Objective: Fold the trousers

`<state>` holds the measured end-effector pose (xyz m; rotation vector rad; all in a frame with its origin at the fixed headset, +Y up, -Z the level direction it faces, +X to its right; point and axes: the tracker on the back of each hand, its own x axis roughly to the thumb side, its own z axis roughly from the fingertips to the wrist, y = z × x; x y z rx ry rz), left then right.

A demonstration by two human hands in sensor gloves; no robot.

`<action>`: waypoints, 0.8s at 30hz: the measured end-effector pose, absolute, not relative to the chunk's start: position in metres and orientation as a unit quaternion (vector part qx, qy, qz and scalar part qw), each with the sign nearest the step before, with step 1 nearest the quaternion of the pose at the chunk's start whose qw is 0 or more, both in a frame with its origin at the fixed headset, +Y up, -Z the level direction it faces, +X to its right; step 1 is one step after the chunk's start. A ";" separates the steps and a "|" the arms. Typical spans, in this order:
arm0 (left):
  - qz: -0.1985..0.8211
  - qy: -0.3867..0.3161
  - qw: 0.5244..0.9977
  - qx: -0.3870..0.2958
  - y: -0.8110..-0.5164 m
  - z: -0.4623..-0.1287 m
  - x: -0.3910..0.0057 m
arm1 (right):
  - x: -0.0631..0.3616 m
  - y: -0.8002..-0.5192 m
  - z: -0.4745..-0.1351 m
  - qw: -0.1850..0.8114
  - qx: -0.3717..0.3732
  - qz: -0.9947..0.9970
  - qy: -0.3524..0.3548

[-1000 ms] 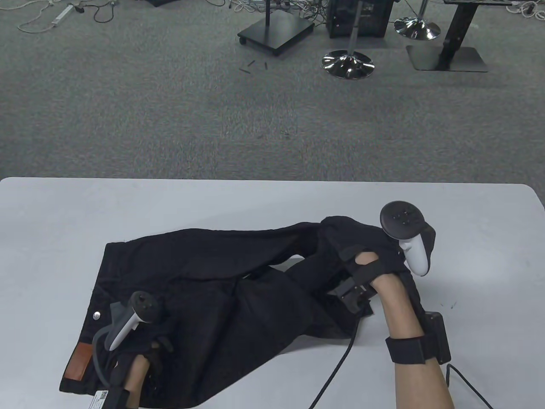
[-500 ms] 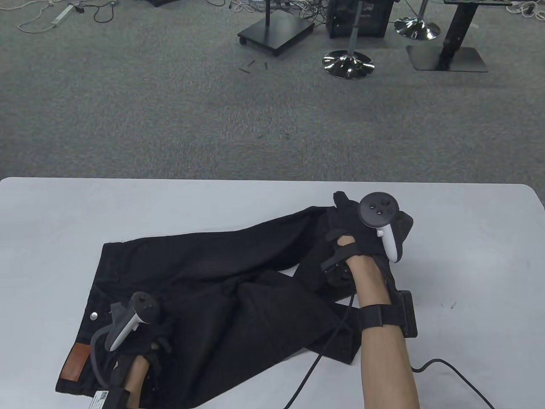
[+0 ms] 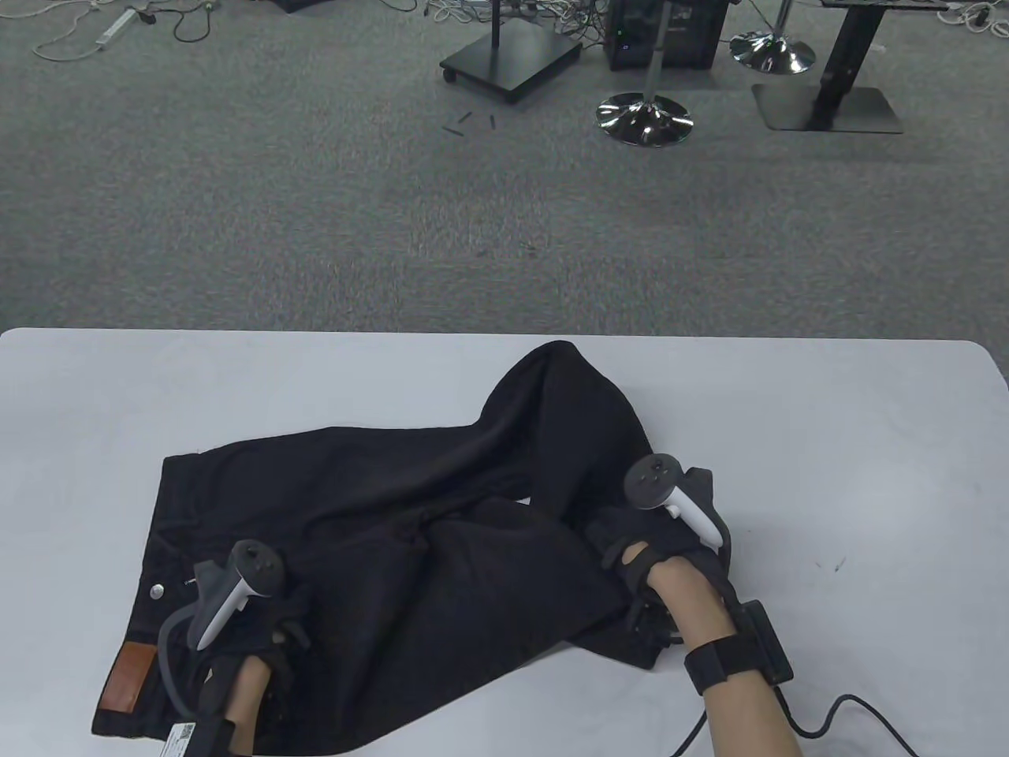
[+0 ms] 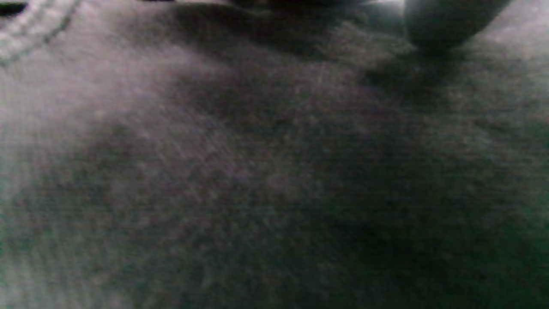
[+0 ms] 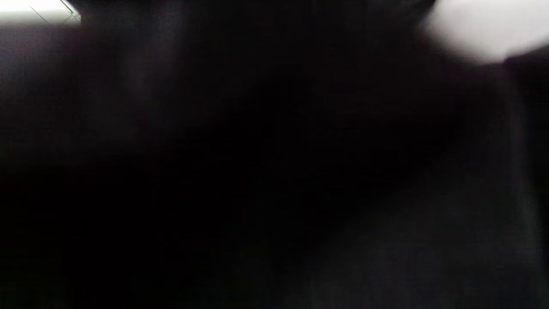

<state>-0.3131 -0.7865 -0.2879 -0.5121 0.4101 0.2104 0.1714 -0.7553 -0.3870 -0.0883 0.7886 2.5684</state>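
Note:
Black trousers [image 3: 378,505] lie across the grey table [image 3: 828,441], with the waistband and its brown patch [image 3: 126,670] at the near left. My left hand [image 3: 272,623] rests on the trousers near the waistband. Its fingers are hidden in the table view, and the left wrist view shows only close fabric [image 4: 257,171] and one fingertip [image 4: 446,21]. My right hand [image 3: 638,552] grips the end of one leg near the middle right. That leg rises in a hump [image 3: 560,394] behind the hand. The right wrist view is dark with fabric [image 5: 274,171].
The table's far edge [image 3: 504,333] runs across the view, with carpet and stand bases [image 3: 645,118] beyond. A black cable [image 3: 835,710] trails from my right wrist over the near right of the table.
My right hand has pulled the leg end back toward me and left, raising the leg in a hump. The waistband has slid a little left with my left hand.

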 end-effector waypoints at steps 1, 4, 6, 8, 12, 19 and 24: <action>0.105 0.201 0.941 -0.251 -0.787 -0.288 -0.313 | 0.176 -0.761 -0.388 0.242 -0.040 0.927 0.283; 0.103 0.201 0.942 -0.250 -0.786 -0.287 -0.314 | 0.191 -0.762 -0.391 0.256 -0.059 0.928 0.264; 0.107 0.202 0.941 -0.250 -0.786 -0.287 -0.314 | 0.207 -0.763 -0.394 0.262 -0.085 0.924 0.265; 0.106 0.201 0.941 -0.250 -0.786 -0.287 -0.315 | 0.229 -0.765 -0.398 0.275 -0.125 0.917 0.260; 0.107 0.201 0.941 -0.251 -0.786 -0.286 -0.315 | 0.264 -0.769 -0.402 0.270 -0.210 0.909 0.237; 0.104 0.198 0.941 -0.253 -0.786 -0.286 -0.315 | 0.275 -0.753 -0.396 0.262 -0.212 0.922 0.189; 0.099 0.197 0.942 -0.252 -0.785 -0.286 -0.314 | 0.214 -0.721 -0.372 0.276 0.009 0.954 0.118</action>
